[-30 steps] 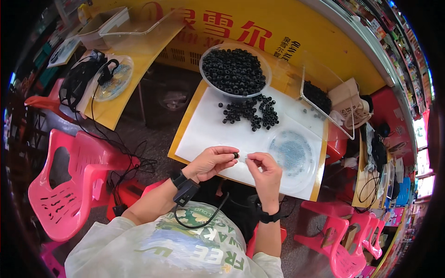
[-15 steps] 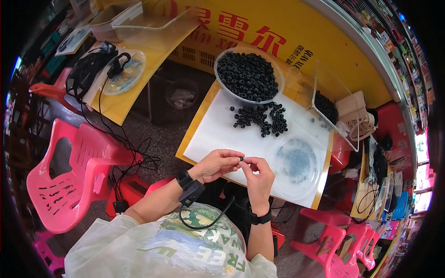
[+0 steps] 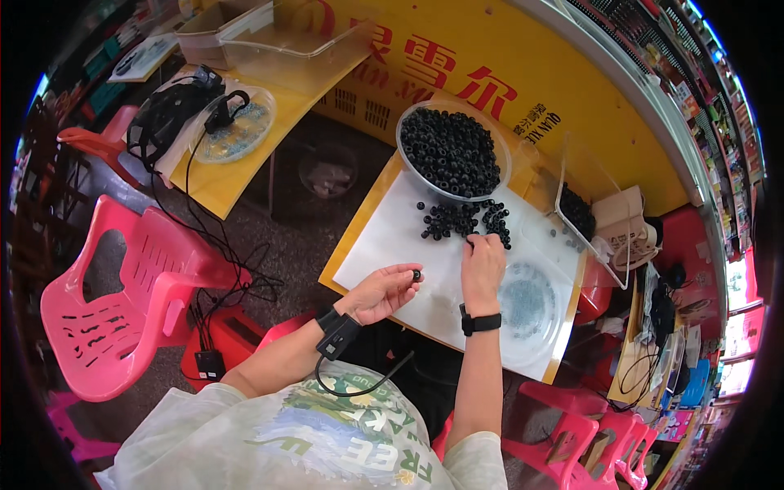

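Note:
My left hand (image 3: 382, 294) is over the near left part of the white board (image 3: 371, 249). Its thumb and forefinger pinch a small black bead (image 3: 416, 276). Farther right, my right hand (image 3: 484, 268) reaches to the near edge of a loose pile of black beads (image 3: 445, 220), fingertips drawn together among them. What lies between those fingertips is hidden. Behind the pile stands a clear round tub (image 3: 505, 175) heaped with more black beads (image 3: 451, 153). Right of my right hand lies a clear round dish (image 3: 555, 314) holding tiny pale blue bits (image 3: 527, 298).
A clear rectangular bin (image 3: 600, 261) with black beads stands at the board's right edge, a beige bag (image 3: 621, 216) behind it. Pink plastic chairs (image 3: 122, 302) stand at left and lower right. Black cables (image 3: 220, 253) hang from the left yellow table (image 3: 220, 192).
My right hand has left my left hand and moved forward and right to the loose beads. My left hand keeps its pinch, now with the bead showing. The view has shifted slightly.

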Action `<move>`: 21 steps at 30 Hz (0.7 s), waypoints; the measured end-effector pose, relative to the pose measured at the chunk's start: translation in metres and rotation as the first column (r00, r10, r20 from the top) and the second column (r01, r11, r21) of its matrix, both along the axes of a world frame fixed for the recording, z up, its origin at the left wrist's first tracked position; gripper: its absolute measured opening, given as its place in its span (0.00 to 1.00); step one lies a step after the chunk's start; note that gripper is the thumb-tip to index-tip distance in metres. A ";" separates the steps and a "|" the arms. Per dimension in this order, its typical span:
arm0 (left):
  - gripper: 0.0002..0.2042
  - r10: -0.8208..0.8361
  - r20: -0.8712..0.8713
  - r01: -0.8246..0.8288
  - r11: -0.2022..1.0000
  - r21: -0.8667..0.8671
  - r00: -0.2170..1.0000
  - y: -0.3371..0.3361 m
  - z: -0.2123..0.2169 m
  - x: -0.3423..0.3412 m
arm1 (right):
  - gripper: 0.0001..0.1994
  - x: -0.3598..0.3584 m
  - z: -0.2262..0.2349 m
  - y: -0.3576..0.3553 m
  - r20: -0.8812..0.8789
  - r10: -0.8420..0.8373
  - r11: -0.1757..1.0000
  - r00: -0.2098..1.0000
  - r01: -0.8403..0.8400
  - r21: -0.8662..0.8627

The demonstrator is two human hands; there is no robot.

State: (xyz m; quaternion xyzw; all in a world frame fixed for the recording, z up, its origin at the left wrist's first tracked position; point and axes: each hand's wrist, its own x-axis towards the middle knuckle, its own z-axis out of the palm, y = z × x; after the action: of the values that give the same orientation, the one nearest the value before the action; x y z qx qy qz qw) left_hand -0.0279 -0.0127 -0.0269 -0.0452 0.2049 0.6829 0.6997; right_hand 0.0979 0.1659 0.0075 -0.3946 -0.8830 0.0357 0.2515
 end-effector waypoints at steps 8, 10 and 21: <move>0.12 -0.026 -0.006 0.026 0.999 0.020 1.000 -0.004 -0.004 -0.001 | 0.08 -0.015 -0.009 0.013 0.092 -0.067 0.994 0.993 0.074 -0.077; 0.12 -0.027 0.000 0.027 0.999 0.029 1.000 -0.003 -0.004 -0.001 | 0.08 -0.014 -0.009 0.015 0.101 -0.063 0.995 0.993 0.070 -0.067; 0.11 -0.027 -0.130 0.027 1.000 -0.005 0.991 0.004 0.006 0.000 | 0.07 0.021 0.042 -0.063 -0.493 -0.196 0.715 0.848 -0.221 -0.664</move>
State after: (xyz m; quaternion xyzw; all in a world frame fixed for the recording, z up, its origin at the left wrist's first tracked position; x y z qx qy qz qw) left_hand -0.0276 -0.0092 -0.0206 0.0011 0.2520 0.6746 0.6938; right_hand 0.1192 0.1032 0.0496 -0.4278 -0.7003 0.4757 0.3167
